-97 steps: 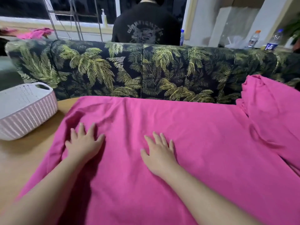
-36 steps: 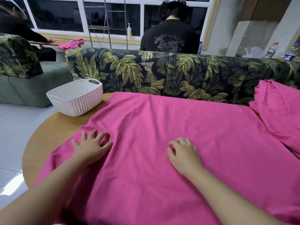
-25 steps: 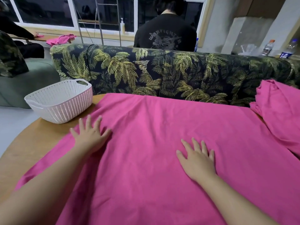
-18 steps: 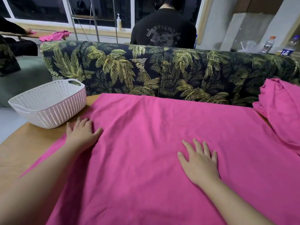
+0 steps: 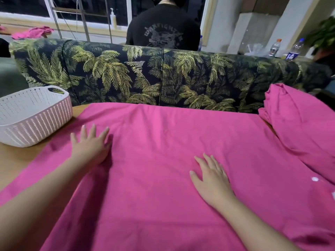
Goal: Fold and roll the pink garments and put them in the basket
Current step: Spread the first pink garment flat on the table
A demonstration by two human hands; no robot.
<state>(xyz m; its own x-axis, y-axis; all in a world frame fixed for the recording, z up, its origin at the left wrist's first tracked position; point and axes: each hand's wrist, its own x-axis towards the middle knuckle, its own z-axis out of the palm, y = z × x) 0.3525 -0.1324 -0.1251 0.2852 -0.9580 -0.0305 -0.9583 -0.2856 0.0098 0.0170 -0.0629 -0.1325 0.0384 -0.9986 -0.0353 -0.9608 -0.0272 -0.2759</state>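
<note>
Pink garment (image 5: 163, 142): spread flat on the wooden table (image 5: 16, 158), long axis left-right. Left hand (image 5: 89, 147), right hand (image 5: 212, 180): both flat, fingers straight, pressing cloth. White basket (image 5: 32, 115): far-left, nearer the left hand.

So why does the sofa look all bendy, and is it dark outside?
Head view: the wide-angle lens curves the sofa top; the windows are black, so light comes from indoor lamps; the left hand casts a soft shadow on the pink garment; the plant at the right edge is blurred.
</note>
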